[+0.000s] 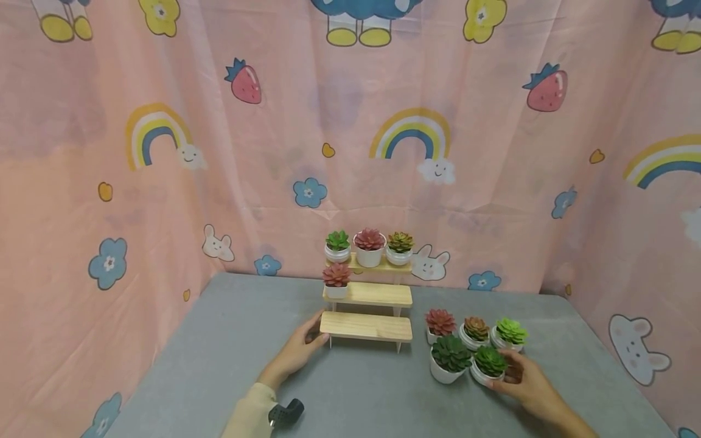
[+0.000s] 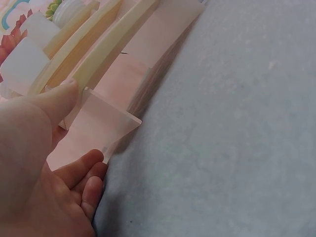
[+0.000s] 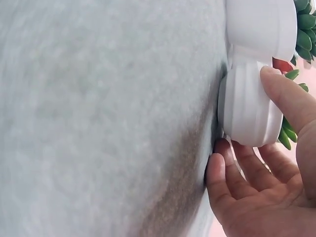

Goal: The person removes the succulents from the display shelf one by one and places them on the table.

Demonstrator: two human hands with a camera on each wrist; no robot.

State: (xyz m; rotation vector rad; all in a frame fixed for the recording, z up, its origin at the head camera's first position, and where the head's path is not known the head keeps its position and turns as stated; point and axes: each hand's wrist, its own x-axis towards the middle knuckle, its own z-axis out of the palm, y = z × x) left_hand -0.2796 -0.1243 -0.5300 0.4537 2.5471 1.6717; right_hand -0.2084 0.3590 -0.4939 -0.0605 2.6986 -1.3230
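Observation:
My left hand (image 1: 296, 353) holds the left end of the lowest wooden step (image 1: 366, 326) of a three-step stand. In the left wrist view the thumb of that hand (image 2: 29, 148) lies on the board's edge (image 2: 91, 66), with fingers beside the clear leg (image 2: 98, 116). At the right, my right hand (image 1: 528, 383) grips a small green succulent (image 1: 490, 361) in a white pot. The right wrist view shows this hand (image 3: 271, 192) with its thumb on the ribbed white pot (image 3: 249, 106) and fingers around the other side; the pot sits on the table.
Three potted succulents (image 1: 369, 246) line the top step, and a red one (image 1: 336, 280) stands at the middle step's left end. Beside the gripped pot are a dark green plant (image 1: 451, 354), a red one (image 1: 440, 322), a brownish one (image 1: 476, 329) and a bright green one (image 1: 511, 331).

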